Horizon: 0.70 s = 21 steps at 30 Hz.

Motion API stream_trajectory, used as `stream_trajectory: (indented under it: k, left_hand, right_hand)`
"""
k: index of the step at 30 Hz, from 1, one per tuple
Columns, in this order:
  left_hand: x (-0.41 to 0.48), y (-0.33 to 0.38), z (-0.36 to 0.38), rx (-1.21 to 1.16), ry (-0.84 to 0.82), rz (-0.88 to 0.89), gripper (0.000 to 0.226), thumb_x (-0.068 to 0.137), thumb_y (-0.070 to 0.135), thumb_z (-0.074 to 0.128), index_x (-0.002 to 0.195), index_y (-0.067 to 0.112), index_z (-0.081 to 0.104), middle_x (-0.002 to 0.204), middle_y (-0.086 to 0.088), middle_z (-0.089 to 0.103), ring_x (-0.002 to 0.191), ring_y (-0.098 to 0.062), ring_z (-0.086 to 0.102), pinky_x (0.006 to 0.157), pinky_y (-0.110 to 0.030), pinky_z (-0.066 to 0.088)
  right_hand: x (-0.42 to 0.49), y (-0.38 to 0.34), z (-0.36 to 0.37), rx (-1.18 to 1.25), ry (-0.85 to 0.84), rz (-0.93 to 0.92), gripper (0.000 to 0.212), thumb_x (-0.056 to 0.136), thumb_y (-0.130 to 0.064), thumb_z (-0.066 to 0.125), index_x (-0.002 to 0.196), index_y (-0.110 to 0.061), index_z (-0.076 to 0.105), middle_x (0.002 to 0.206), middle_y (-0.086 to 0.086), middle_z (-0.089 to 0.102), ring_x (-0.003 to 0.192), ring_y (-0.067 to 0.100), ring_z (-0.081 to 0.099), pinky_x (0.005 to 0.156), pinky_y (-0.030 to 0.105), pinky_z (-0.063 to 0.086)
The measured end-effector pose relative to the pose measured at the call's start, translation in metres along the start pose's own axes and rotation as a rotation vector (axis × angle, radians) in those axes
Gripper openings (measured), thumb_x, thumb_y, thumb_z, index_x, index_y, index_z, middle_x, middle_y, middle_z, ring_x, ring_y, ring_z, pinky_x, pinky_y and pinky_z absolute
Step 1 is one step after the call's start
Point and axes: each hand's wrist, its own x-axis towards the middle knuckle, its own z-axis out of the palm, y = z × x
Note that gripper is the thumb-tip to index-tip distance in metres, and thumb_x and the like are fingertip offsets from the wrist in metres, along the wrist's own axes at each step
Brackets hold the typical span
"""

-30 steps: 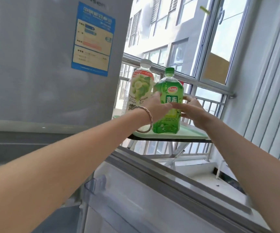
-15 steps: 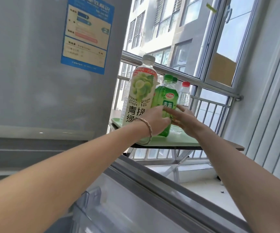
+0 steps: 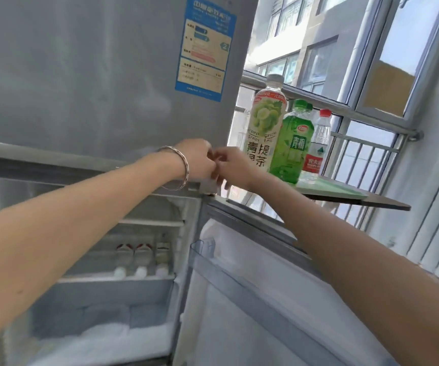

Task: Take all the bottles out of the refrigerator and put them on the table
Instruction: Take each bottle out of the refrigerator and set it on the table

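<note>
Three bottles stand upright on the table (image 3: 382, 203) to the right of the refrigerator: a tall green grape tea bottle (image 3: 265, 122), a smaller green plum drink bottle (image 3: 293, 146) and a clear water bottle with a red cap (image 3: 318, 140). My left hand (image 3: 197, 161), with a bracelet on the wrist, and my right hand (image 3: 235, 166) meet in front of the fridge's corner, left of the bottles, holding none of them. Their fingers are curled together. Inside the open lower compartment, several small bottles (image 3: 140, 256) lie on a shelf.
The lower refrigerator door (image 3: 265, 299) hangs open below my right arm, with a clear door bin. The upper door (image 3: 94, 75) is shut and carries a blue label. Frost covers the compartment's bottom. A railing and window stand behind the table.
Both hands have let go of the green plum drink bottle, which now stands on the table, and drawn back left toward the fridge. The view has dropped, showing the open compartment.
</note>
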Motion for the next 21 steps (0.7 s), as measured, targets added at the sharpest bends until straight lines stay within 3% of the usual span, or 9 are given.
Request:
stream_trajectory:
  k: [3,6,8,11,15,18,21]
  left_hand:
    - [-0.023,-0.042,0.005,0.136,-0.208,-0.082,0.016,0.084,0.022,0.057,0.085,0.009,0.066,0.081,-0.008,0.063,0.077,-0.026,0.056,0.068,-0.03,0.044]
    - [-0.04,-0.097,0.034,0.246,-0.398,-0.21,0.022,0.079,0.031,0.057,0.072,0.011,0.065,0.067,-0.003,0.062,0.065,-0.024,0.057,0.062,-0.029,0.048]
    - [-0.048,-0.134,0.061,0.322,-0.463,-0.27,0.032,0.072,0.04,0.053,0.08,0.012,0.066,0.074,-0.003,0.067,0.072,-0.026,0.064,0.07,-0.03,0.055]
    - [-0.054,-0.177,0.103,0.302,-0.49,-0.362,0.034,0.08,0.03,0.056,0.105,0.011,0.068,0.1,-0.009,0.071,0.09,-0.027,0.067,0.08,-0.032,0.054]
    - [-0.046,-0.218,0.157,0.197,-0.427,-0.482,0.035,0.089,0.015,0.047,0.12,0.006,0.061,0.122,-0.012,0.065,0.111,-0.03,0.062,0.092,-0.033,0.05]
    - [-0.034,-0.239,0.188,0.144,-0.342,-0.595,0.036,0.091,0.01,0.049,0.126,0.004,0.054,0.13,-0.016,0.06,0.121,-0.029,0.057,0.097,-0.031,0.044]
    - [-0.018,-0.266,0.221,0.04,-0.282,-0.746,0.038,0.09,0.013,0.052,0.127,0.002,0.053,0.132,-0.016,0.059,0.122,-0.029,0.056,0.097,-0.03,0.044]
  right_hand:
    - [-0.003,-0.022,0.054,0.025,-0.344,0.125,0.034,0.094,0.003,0.034,0.116,-0.013,0.055,0.082,0.013,0.063,0.067,0.03,0.066,0.065,0.044,0.06]
    - [-0.003,-0.023,0.116,-0.065,-0.612,0.238,0.038,0.097,-0.007,0.045,0.135,-0.004,0.046,0.116,0.019,0.058,0.095,0.039,0.068,0.077,0.05,0.059]
    - [-0.001,-0.013,0.16,-0.189,-0.713,0.214,0.04,0.094,-0.015,0.052,0.133,-0.008,0.05,0.124,0.016,0.057,0.104,0.036,0.066,0.082,0.048,0.059]
    - [0.004,0.012,0.226,-0.366,-0.769,0.113,0.037,0.089,-0.017,0.058,0.126,-0.011,0.056,0.114,0.012,0.062,0.104,0.033,0.064,0.086,0.044,0.057]
    - [0.016,0.049,0.301,-0.486,-0.689,0.114,0.064,0.085,-0.024,0.058,0.145,-0.016,0.038,0.14,0.017,0.048,0.13,0.036,0.048,0.108,0.043,0.042]
    - [0.03,0.071,0.333,-0.487,-0.703,0.148,0.063,0.092,-0.023,0.055,0.15,-0.009,0.033,0.148,0.019,0.041,0.137,0.037,0.039,0.115,0.039,0.032]
    - [0.049,0.093,0.351,-0.466,-0.683,0.207,0.065,0.093,-0.023,0.053,0.151,-0.011,0.027,0.154,0.019,0.031,0.142,0.038,0.031,0.116,0.046,0.027]
